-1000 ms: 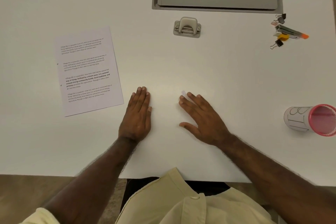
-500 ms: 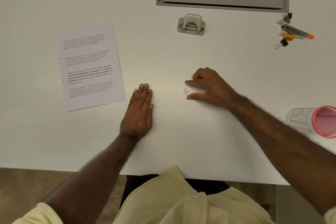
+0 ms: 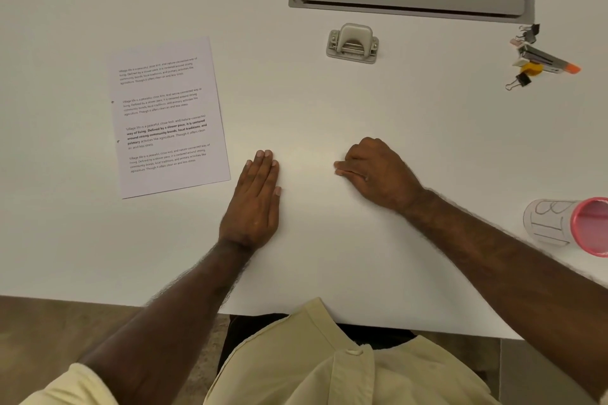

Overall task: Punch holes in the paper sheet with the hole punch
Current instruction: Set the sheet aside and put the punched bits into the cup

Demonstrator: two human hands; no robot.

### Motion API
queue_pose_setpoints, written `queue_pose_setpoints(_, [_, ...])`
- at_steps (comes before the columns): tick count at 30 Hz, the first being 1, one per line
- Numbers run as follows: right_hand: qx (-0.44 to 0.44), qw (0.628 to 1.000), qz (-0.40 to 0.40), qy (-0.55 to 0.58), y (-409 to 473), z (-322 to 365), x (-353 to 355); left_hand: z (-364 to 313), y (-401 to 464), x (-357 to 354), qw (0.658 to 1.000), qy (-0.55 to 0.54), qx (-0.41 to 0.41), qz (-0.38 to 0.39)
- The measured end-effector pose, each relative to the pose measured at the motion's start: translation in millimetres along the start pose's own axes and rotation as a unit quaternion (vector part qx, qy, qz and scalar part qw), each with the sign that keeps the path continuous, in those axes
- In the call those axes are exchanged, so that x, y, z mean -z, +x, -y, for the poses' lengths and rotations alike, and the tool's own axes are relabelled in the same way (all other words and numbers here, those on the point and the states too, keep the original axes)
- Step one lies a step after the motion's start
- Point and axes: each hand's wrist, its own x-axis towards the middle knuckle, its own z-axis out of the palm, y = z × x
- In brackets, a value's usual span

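Hands [image 3: 316,187] on table [image 3: 329,108], paper sheet [image 3: 167,115] left, hole punch [image 3: 352,43] beyond

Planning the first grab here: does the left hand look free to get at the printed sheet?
Probably yes. The left hand lies flat and holds nothing, just beside the paper sheet, with only bare table between them. Nothing lies on the sheet.

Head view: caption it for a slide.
Left hand flat, right hand curled on the table; paper and punch untouched.
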Motion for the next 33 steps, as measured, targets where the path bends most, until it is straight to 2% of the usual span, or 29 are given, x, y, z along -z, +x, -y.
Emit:
queue_pose_setpoints(8, [0.051,0.99,-0.051,-0.124,-12.4,7.2,-16.5,-0.7,0.4,1.0,1.0,0.003,0.006,0.011])
queue_pose_setpoints(12, [0.032,0.987,-0.065,-0.144,-6.8,10.3,-13.2,-2.3,0.7,2.6,1.0,0.004,0.008,0.018])
queue_pose_setpoints(15, [-0.026,0.99,-0.067,-0.121,3.7,14.4,-5.7,-3.7,0.5,2.8,1.0,0.008,0.004,0.014])
queue_pose_setpoints(17, [-0.112,0.991,-0.036,-0.058,10.6,16.2,3.0,-5.5,1.1,3.3,1.0,0.013,0.008,0.016])
queue_pose_setpoints(19, [-0.216,0.975,-0.024,0.037,12.3,17.1,12.2,-6.6,2.1,3.9,1.0,0.025,0.009,0.016])
queue_pose_setpoints(23, [-0.388,0.893,-0.081,0.215,2.3,20.0,27.6,-10.0,1.8,3.8,0.998,0.061,0.0,0.02])
queue_pose_setpoints(26, [-0.473,0.802,-0.126,0.343,-9.8,21.4,37.7,-13.8,2.3,4.8,0.995,0.092,-0.001,0.04])
queue_pose_setpoints(29, [-0.517,0.712,-0.174,0.443,-24.4,24.2,52.0,-22.9,4.0,3.6,0.992,0.108,-0.012,0.059])
queue_pose_setpoints(33, [-0.527,0.625,-0.233,0.527,-45.8,26.5,74.0,-55.0,11.2,-13.4,0.987,0.074,-0.113,0.09])
